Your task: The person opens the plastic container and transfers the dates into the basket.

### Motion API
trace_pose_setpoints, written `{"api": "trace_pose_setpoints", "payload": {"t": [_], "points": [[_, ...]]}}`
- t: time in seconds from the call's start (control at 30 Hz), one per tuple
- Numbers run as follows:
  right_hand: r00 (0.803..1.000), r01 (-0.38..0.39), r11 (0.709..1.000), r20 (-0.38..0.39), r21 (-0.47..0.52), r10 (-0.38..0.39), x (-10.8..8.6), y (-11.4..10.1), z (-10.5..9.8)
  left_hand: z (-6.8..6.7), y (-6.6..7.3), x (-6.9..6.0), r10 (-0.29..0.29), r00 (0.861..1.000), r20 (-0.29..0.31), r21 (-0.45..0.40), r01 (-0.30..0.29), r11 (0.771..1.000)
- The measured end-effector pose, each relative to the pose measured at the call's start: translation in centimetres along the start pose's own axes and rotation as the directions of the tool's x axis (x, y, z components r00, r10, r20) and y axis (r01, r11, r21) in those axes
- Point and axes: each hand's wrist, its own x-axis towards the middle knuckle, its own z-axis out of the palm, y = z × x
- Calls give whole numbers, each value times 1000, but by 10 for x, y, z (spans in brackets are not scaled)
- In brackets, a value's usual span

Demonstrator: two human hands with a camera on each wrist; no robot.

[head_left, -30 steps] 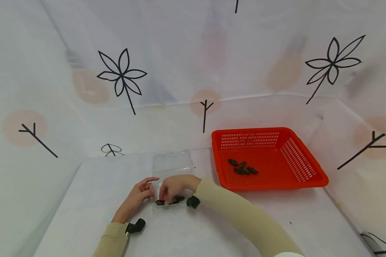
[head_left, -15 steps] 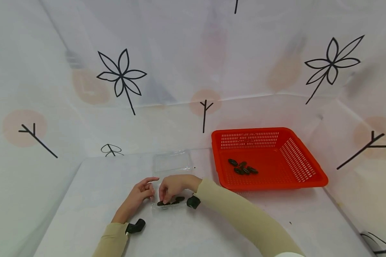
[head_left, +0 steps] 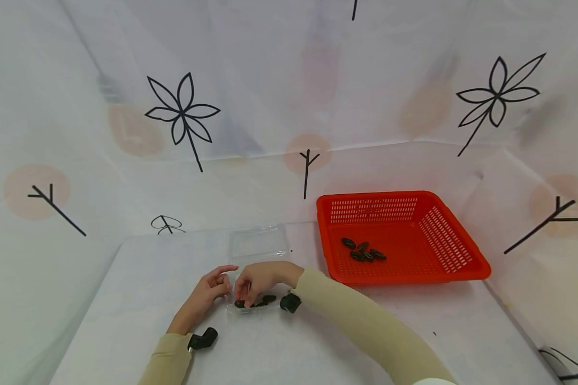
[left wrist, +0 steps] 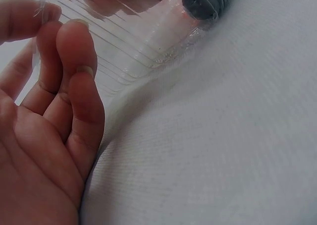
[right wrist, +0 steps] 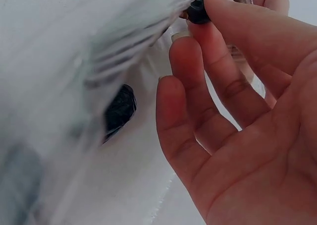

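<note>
A hinged clear plastic box lies on the white table, its lid (head_left: 258,243) folded back. My left hand (head_left: 206,295) holds the box's left edge; its bent fingertips (left wrist: 77,46) meet the plastic wall in the left wrist view. My right hand (head_left: 262,277) reaches into the box base (head_left: 245,310). Between thumb and fingers it pinches a dark, glossy oval piece (right wrist: 199,9), whose kind I cannot tell. Other dark pieces (head_left: 268,299) lie along the near side of the base. One ridged piece (left wrist: 204,1) shows in the left wrist view.
A red perforated basket (head_left: 409,282) stands at the right with several dark oval pieces (head_left: 358,256) on its floor. White cloth with drawn flowers hangs behind and beside the table. Black wrist cameras (head_left: 290,303) sit on both sleeves.
My right hand shifts slightly left inside the box, and the dark piece beneath its fingers moves a little. The left hand and the basket stay where they were.
</note>
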Motion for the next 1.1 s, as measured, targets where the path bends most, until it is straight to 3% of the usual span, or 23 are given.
{"api": "trace_pose_setpoints", "payload": {"t": [0.37, 0.53, 0.7, 1.1], "points": [[1000, 8, 1000, -26, 23, -7, -13, 2, -7, 1, 0, 1, -14, 1000, -13, 10, 14, 1000], [998, 1, 1000, -59, -18, -2, -26, 3, -14, 2, 0, 1, -30, 999, -23, 21, 30, 999], [994, -20, 999, -106, -44, 15, -44, 5, -22, 5, 2, 0, -47, 998, -40, 28, 49, 998], [977, -43, 999, -211, -3, 41, -97, 18, -53, 3, 5, -2, -50, 998, -37, 16, 51, 999]]}}
